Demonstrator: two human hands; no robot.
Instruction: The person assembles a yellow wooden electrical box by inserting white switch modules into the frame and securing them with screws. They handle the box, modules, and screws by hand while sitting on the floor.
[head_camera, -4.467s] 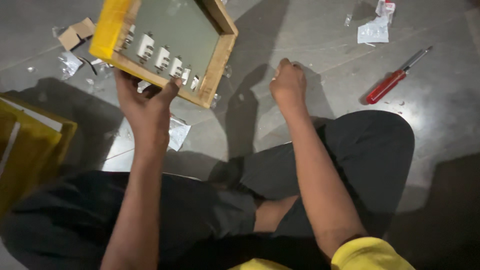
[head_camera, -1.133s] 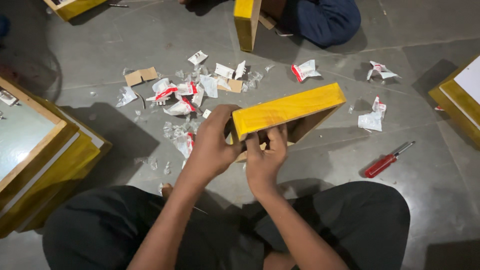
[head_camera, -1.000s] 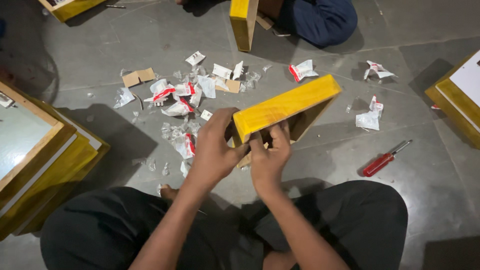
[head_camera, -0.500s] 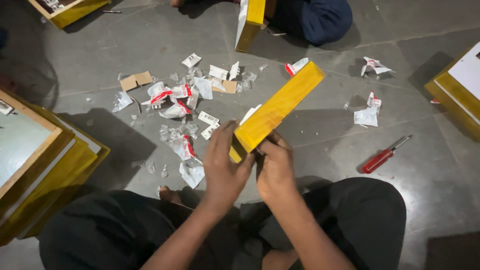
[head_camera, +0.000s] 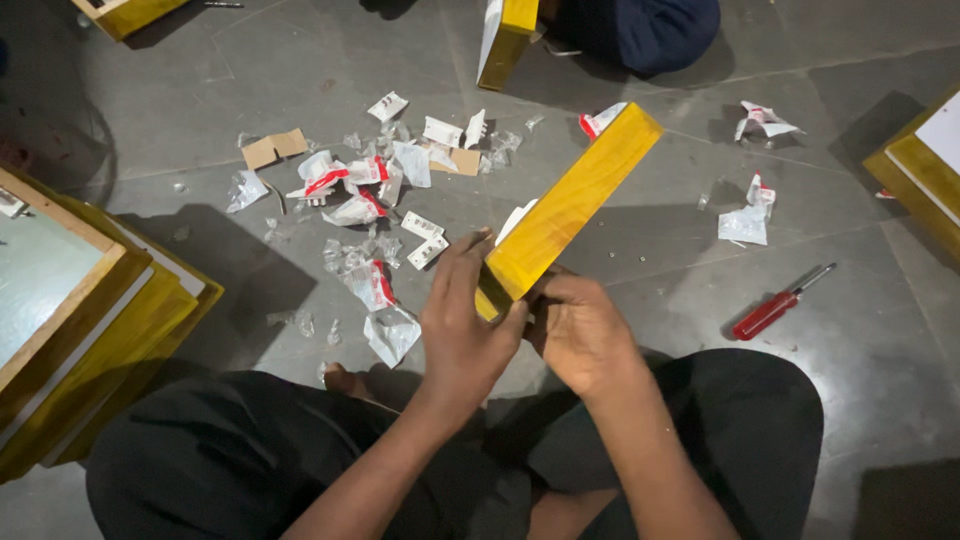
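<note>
A yellow wooden box frame stands on edge in front of me, its long yellow side slanting up toward the far right. My left hand grips its near corner from the left, thumb over the edge. My right hand holds the same near end from the right and below, fingers curled under it. My crossed legs in dark trousers fill the foreground.
Torn white and red wrappers and cardboard bits litter the grey floor ahead left. A red screwdriver lies to the right. Stacked yellow frames sit at left, more at right. Another person sits opposite beside a yellow box.
The frame has been turned from lying crosswise to standing on edge, pointing away to the far right. Both hands have kept hold of its near end.
</note>
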